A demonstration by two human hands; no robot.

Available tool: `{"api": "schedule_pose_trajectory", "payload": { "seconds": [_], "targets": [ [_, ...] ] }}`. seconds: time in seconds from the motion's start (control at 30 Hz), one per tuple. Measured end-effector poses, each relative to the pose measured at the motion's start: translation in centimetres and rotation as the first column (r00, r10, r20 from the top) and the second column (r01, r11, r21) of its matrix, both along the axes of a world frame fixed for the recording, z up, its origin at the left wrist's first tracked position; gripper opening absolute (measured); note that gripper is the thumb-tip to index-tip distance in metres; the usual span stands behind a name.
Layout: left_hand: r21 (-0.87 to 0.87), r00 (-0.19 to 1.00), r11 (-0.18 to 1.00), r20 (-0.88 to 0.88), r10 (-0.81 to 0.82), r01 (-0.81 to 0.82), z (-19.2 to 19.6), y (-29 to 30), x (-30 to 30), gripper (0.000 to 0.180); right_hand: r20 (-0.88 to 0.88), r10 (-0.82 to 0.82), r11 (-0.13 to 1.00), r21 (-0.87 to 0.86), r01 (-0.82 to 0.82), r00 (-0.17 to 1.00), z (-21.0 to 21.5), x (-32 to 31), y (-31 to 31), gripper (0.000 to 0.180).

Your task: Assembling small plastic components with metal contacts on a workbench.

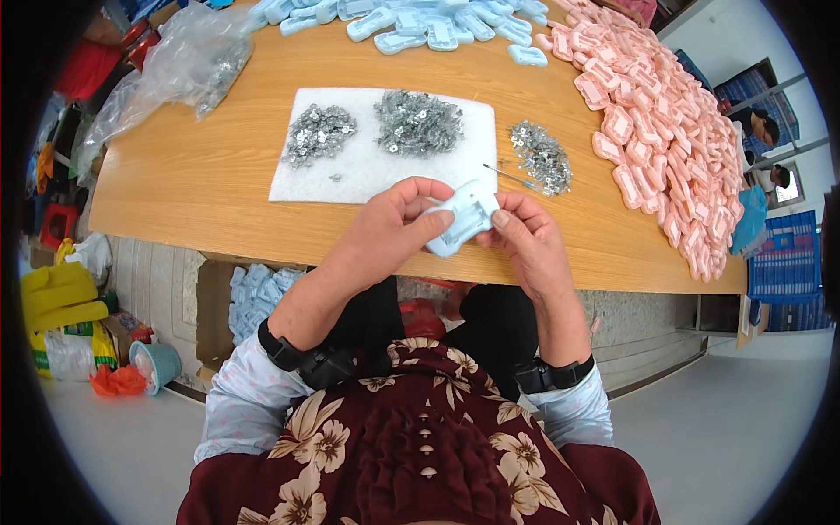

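A light blue plastic housing [465, 220] with a rectangular recess is held over the table's near edge. My left hand [389, 229] grips its left side between thumb and fingers. My right hand [531, 238] pinches its right end; whether a small part is also between those fingertips cannot be made out. Just beyond my hands lies a white foam sheet [350, 185] bearing a pile of small metal pieces [319, 134] and a larger pile of metal pieces [418, 124]. A thin metal tool [509, 176] rests close to my right hand, beside a third metal heap [544, 157].
Blue housings [420, 24] are heaped at the table's far edge, and pink housings [669, 140] cover its right side. A clear plastic bag [188, 57] lies at the far left. Below the table stands a carton of blue housings [258, 297]. Other people [759, 127] are at the far right.
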State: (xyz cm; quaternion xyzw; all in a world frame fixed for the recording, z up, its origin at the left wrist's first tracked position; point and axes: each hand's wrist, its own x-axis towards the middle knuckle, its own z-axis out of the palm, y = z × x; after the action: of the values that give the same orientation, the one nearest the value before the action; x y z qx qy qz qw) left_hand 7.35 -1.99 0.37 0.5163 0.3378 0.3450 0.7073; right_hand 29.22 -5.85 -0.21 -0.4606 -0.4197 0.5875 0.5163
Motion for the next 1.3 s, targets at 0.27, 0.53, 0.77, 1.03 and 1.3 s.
{"api": "schedule_pose_trajectory", "payload": {
  "seconds": [0.27, 0.53, 0.77, 1.03, 1.3],
  "targets": [
    [-0.276, 0.903, 0.862, 0.181, -0.389, 0.426, 0.2, -0.1, -0.5, 0.057, 0.079, 0.198, 0.977, -0.097, -0.190, 0.977, 2.5, -0.9, -1.2, 0.024],
    [-0.343, 0.969, 0.920, 0.217, -0.118, 0.188, -0.3, 0.6, -1.0, 0.049, 0.881, -0.421, 0.869, 0.460, -0.183, 0.217, 2.2, 5.8, 6.0, 0.011],
    [-0.474, 0.890, 0.860, 0.453, 0.055, 0.188, -1.2, 1.8, -1.4, 0.052, 0.971, -0.206, 0.944, 0.164, -0.288, -0.120, 1.8, 4.7, 9.8, 0.013],
    [-0.507, 0.849, 0.833, 0.520, 0.091, 0.222, -2.0, 2.2, -1.5, 0.056, 0.954, -0.297, 0.898, 0.260, -0.356, -0.052, 1.7, 4.2, 9.3, 0.007],
    [-0.503, 0.881, 0.832, 0.471, 0.038, 0.233, -1.9, 2.8, -0.8, 0.056, 0.866, -0.192, 0.940, 0.297, -0.167, 0.461, 4.6, 1.7, 5.9, 0.006]
  ]
}}
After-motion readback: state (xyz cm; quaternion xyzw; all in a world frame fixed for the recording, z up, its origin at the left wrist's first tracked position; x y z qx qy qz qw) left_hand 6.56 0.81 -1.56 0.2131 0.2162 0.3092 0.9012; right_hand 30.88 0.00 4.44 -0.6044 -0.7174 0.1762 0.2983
